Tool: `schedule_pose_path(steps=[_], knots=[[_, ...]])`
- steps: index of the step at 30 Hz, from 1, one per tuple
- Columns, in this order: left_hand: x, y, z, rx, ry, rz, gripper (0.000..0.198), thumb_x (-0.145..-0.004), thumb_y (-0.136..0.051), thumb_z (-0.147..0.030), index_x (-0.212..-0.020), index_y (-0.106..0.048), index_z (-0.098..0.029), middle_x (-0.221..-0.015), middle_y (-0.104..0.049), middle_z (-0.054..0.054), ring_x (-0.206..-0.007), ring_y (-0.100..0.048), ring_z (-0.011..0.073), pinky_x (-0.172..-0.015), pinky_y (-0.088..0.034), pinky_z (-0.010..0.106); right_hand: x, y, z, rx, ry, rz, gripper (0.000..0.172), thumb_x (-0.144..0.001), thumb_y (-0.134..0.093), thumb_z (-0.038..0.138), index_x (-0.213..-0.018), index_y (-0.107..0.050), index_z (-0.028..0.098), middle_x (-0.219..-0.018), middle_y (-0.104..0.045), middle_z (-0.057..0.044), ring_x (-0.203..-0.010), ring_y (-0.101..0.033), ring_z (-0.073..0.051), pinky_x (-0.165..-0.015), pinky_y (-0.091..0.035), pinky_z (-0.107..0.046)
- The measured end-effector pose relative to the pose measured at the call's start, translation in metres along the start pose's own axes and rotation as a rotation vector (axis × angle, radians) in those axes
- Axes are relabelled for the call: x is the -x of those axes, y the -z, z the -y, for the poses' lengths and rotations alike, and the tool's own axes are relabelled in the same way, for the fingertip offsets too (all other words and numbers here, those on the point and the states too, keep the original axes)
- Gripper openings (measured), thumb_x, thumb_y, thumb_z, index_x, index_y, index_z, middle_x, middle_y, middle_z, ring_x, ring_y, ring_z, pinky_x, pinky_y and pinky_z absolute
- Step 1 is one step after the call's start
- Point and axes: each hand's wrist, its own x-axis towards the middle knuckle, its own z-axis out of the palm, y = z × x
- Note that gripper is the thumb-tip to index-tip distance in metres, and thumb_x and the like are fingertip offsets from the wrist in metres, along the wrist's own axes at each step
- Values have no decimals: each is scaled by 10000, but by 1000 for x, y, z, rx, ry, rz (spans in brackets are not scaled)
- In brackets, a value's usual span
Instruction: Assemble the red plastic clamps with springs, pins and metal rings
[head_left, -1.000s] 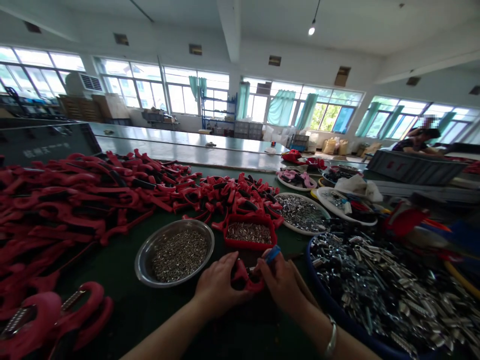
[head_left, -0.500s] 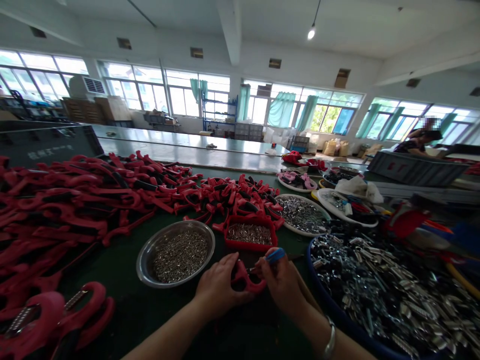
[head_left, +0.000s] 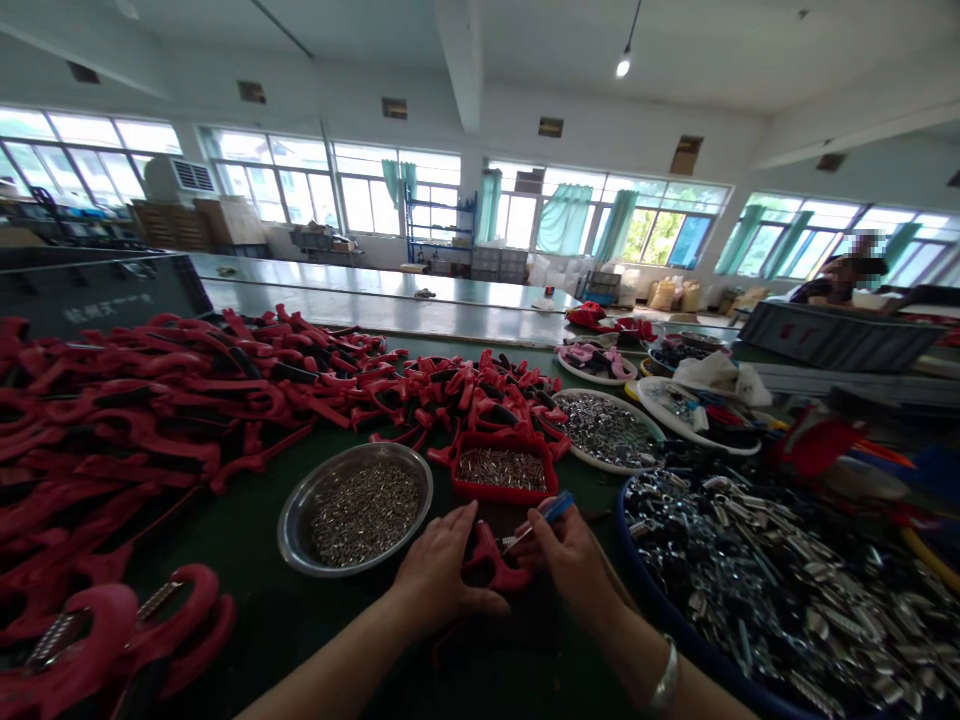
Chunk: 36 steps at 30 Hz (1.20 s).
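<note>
The left hand [head_left: 439,580] is covering the near side of the small red plastic handle piece [head_left: 496,568], and the right hand [head_left: 574,560] is hiding its right end. Where the tip of the thin blue-handled metal tool [head_left: 553,509] is touching it is too small to tell. The picture's right and near edges are cutting off the big blue plastic basin [head_left: 628,545]; the left edge is cropping the heap of red plastic handles [head_left: 112,430].

L hand [head_left: 439,575] & R hand [head_left: 574,560] near centre, handle part [head_left: 491,565] btwn them, screwdriver [head_left: 546,513] in R. Far-left of hands: bowl [head_left: 292,520]; just far: tray [head_left: 501,493]; far-right of tray: plate [head_left: 654,433]. Basin [head_left: 624,530] right, handle pile [head_left: 150,420] left.
</note>
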Motion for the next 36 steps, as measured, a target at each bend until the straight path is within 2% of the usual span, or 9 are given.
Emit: schedule_pose_path(steps=[4, 7, 9, 13, 17, 26, 28, 32, 36], knots=[[2, 1, 0, 27, -15, -30, 1098, -509, -671, -636, -1373, -282, -82, -1434, -287, 156, -1305, -265, 311, -1079, -214, 424, -24, 5, 16, 94, 225, -67, 341, -754, -612, 456, -908, -420, 220, -758, -639, -7, -641, -658, -185, -582, -557, -326], [4, 1, 3, 71, -31, -126, 755, -669, -598, -532, -1296, -438, -144, -1398, -372, 107, -1267, -345, 258, -1056, -275, 364, -37, 2, 27, 123, 235, -3, 330, -743, -619, 456, -877, -418, 231, -711, -633, 1, -585, -651, -194, -524, -555, -332], [5, -1, 5, 77, -19, -156, 641, -709, -570, -473, -1260, -484, -157, -1367, -420, 94, -1242, -383, 240, -1042, -299, 342, -36, -1, 28, 155, 217, 81, 311, -747, -617, 448, -861, -431, 226, -659, -627, 5, -535, -640, -200, -474, -546, -332], [9, -3, 5, 46, 34, -93, 881, -646, -560, -619, -1343, -365, -118, -1388, -391, 110, -1268, -340, 280, -1058, -272, 385, -18, -5, 18, 297, 249, 137, 241, -793, -580, 406, -868, -454, 215, -685, -626, -6, -573, -646, -191, -521, -554, -329], [11, -4, -2, -6, 87, -16, 1167, -465, -615, -718, -1392, -247, -113, -1441, -291, 101, -1305, -256, 331, -1084, -209, 429, -7, -3, 7, 257, 247, 104, 219, -826, -543, 392, -889, -432, 214, -716, -629, -10, -592, -655, -184, -560, -564, -335], [10, -6, -4, -29, 109, -39, 1107, -496, -619, -677, -1386, -268, -121, -1426, -326, 89, -1293, -299, 297, -1080, -232, 394, -2, -7, 5, 449, 350, 52, 196, -816, -552, 374, -894, -464, 216, -718, -637, -23, -628, -653, -192, -578, -544, -314], [10, -6, -3, -23, 101, -37, 1123, -490, -614, -691, -1388, -260, -118, -1430, -317, 95, -1299, -290, 293, -1084, -222, 389, -3, -9, 5, 369, 273, 19, 229, -802, -562, 400, -878, -451, 214, -706, -634, -16, -595, -649, -183, -555, -541, -309], [9, -6, -1, -16, 81, -18, 1197, -443, -621, -721, -1393, -236, -102, -1441, -288, 109, -1312, -264, 289, -1093, -201, 385, -4, -9, 1, -24, -102, -101, 310, -756, -598, 430, -836, -395, 209, -669, -628, 10, -534, -640, -148, -460, -507, -235], [7, -6, 2, -20, 58, 10, 1235, -420, -638, -716, -1394, -217, -85, -1449, -260, 126, -1324, -234, 290, -1103, -164, 392, 1, -11, 0, -60, -208, 36, 354, -718, -642, 415, -854, -394, 202, -651, -642, 12, -515, -643, -161, -438, -504, -241]])
